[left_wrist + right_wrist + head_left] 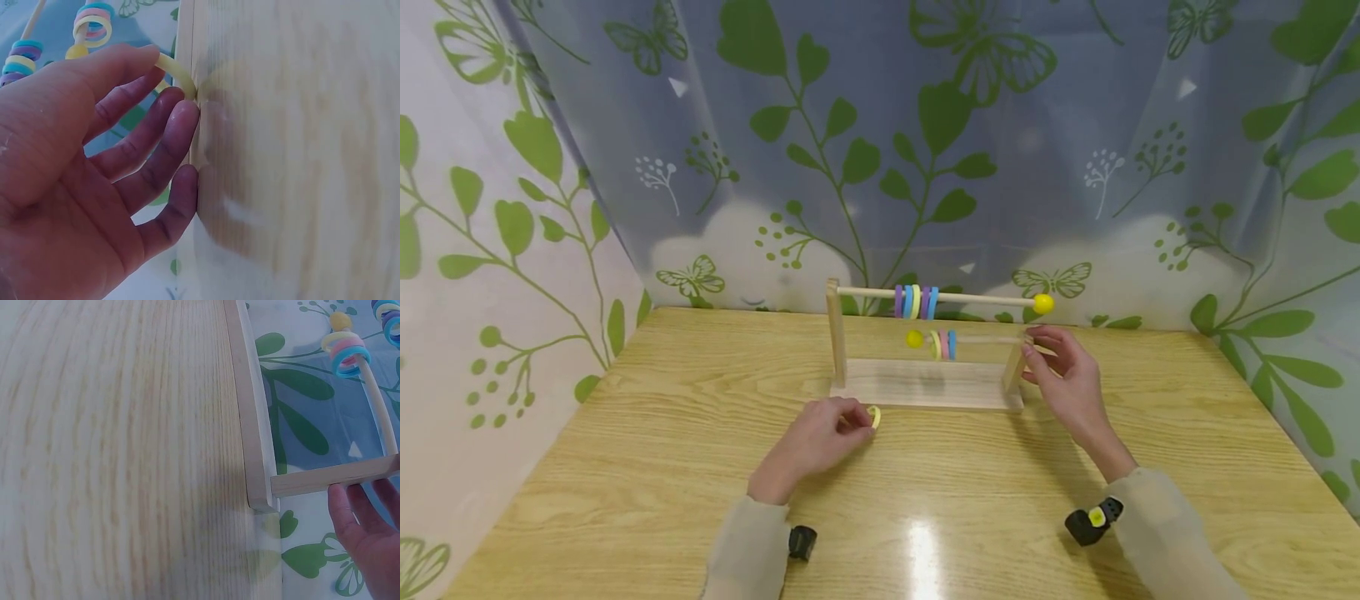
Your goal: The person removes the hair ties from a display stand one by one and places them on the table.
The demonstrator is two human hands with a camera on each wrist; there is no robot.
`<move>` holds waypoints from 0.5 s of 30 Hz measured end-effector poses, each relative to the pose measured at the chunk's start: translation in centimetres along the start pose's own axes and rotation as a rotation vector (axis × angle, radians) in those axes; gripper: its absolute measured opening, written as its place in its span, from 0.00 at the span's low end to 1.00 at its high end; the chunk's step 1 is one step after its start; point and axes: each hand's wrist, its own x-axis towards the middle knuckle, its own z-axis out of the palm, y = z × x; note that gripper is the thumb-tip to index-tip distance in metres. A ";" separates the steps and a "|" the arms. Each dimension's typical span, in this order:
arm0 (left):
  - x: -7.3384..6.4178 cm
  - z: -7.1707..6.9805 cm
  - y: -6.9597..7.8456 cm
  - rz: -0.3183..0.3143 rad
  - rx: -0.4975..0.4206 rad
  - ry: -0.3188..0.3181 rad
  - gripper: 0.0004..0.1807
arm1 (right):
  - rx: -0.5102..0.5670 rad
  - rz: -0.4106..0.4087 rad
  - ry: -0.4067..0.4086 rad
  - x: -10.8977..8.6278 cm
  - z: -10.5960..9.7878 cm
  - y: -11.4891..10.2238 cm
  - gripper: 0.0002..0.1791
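Note:
A wooden rack (925,385) stands on the table with two horizontal rods, each tipped with a yellow ball. Several purple, blue and yellow rings (914,302) hang on the upper rod. On the lower rod (985,339) hang a yellow, a pink and a blue ring. My left hand (820,437) pinches a pale yellow ring (178,75) between thumb and fingertips; its edge meets the tabletop just in front of the rack's base. My right hand (1067,379) grips the rack's right post (1015,367) near its top, fingers behind and thumb in front.
The wood-grain table (700,367) reaches to a curtain (880,150) printed with leaves and butterflies behind the rack. A similar printed cloth (497,250) hangs along the left side. Both wrists carry small black cameras (802,542).

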 end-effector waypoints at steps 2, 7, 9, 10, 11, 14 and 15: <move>0.1 0.1 -0.1 -0.001 -0.006 -0.004 0.03 | 0.003 -0.002 0.001 0.0 0.0 0.0 0.20; 0.1 0.1 -0.4 -0.007 -0.036 -0.004 0.03 | 0.009 -0.004 -0.003 0.0 0.0 0.0 0.20; 0.1 0.1 -0.5 -0.008 -0.046 0.000 0.03 | 0.008 -0.007 -0.004 -0.1 0.0 0.0 0.20; 0.1 0.1 -0.5 -0.007 -0.048 0.003 0.02 | 0.008 -0.008 -0.004 -0.1 0.0 0.0 0.20; 0.0 0.0 -0.5 -0.013 -0.054 0.003 0.02 | 0.006 -0.009 -0.004 -0.1 0.0 0.1 0.20; 0.0 -0.1 -0.5 -0.022 -0.065 0.006 0.02 | 0.006 -0.012 -0.003 0.0 0.0 0.1 0.19; 0.0 -0.1 -0.5 -0.029 -0.074 0.009 0.02 | 0.005 -0.011 -0.004 0.0 0.0 0.2 0.19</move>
